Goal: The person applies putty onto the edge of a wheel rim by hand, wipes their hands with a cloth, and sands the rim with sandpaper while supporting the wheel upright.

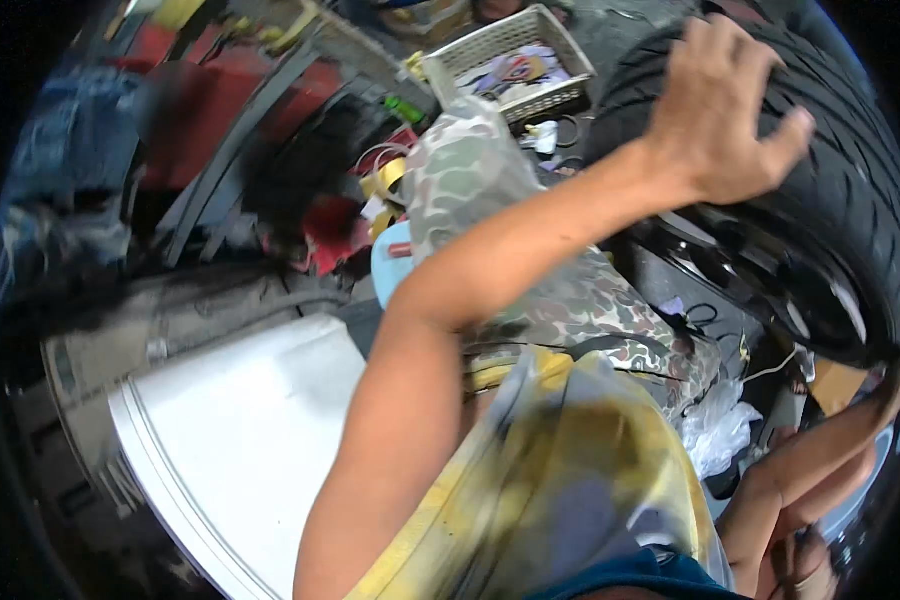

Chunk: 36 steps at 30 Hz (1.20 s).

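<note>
A large black tire point(830, 110) on a glossy black wheel rim point(770, 265) takes up the upper right. My left hand point(715, 115) is over the tire's near side, fingers spread and thumb out to the right; nothing is held in it. Whether its fingers press on the rubber I cannot tell. At the right edge of the view, my right hand point(895, 390) is beside the lower end of the rim. Its fingers are mostly hidden there. Under my left forearm show camouflage trousers point(560, 290).
A pale plastic crate point(510, 60) with papers stands at the top. To the left are a white panel point(240, 430), a red surface point(200, 110) and blue denim point(75, 130). A clear plastic bag point(718, 430) lies below the wheel, beside cords and clutter. Bare legs point(805, 550) show at lower right.
</note>
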Tool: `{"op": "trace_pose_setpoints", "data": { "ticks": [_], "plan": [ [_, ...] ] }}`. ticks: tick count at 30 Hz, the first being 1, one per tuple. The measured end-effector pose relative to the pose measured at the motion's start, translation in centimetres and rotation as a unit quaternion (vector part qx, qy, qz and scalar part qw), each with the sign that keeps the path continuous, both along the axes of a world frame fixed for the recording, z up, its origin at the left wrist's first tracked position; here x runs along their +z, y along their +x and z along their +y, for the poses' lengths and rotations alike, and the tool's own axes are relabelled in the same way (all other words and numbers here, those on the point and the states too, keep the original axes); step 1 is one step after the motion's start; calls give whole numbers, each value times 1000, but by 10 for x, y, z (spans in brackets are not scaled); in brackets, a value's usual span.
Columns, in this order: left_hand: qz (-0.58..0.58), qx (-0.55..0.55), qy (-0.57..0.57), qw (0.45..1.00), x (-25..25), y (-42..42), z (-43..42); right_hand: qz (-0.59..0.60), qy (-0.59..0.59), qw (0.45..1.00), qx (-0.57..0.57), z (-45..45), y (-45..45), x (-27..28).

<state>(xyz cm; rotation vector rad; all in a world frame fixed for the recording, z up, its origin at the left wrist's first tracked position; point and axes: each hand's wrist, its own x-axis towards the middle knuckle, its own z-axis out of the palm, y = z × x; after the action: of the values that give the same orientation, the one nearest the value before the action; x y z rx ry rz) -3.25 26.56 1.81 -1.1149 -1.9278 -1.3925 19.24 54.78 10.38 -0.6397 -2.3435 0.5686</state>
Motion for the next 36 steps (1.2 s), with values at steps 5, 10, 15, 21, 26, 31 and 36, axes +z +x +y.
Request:
{"op": "trace_pose_setpoints", "data": {
  "ticks": [5,10,15,21,26,31,36],
  "plan": [
    [-20,11,11,1000,4,32,8,-27,48,998,26,-15,3,13],
    [-30,-14,109,993,3,51,33,-34,17,997,-65,-1,26,9],
    [-99,-164,218,957,11,37,-3,-18,-61,990,-122,34,49,-2],
    [-154,7,-77,985,-14,-103,-221,4,-164,975,-151,96,85,-18],
    [-245,210,-343,882,-89,-152,-394,-31,-75,988,-134,111,89,-14],
    [-402,122,-520,744,-142,-101,-465,-18,-150,977,-153,105,83,-2],
    [-516,93,-690,500,-139,-38,-451,0,-193,965,-176,94,79,3]
  ]
}}
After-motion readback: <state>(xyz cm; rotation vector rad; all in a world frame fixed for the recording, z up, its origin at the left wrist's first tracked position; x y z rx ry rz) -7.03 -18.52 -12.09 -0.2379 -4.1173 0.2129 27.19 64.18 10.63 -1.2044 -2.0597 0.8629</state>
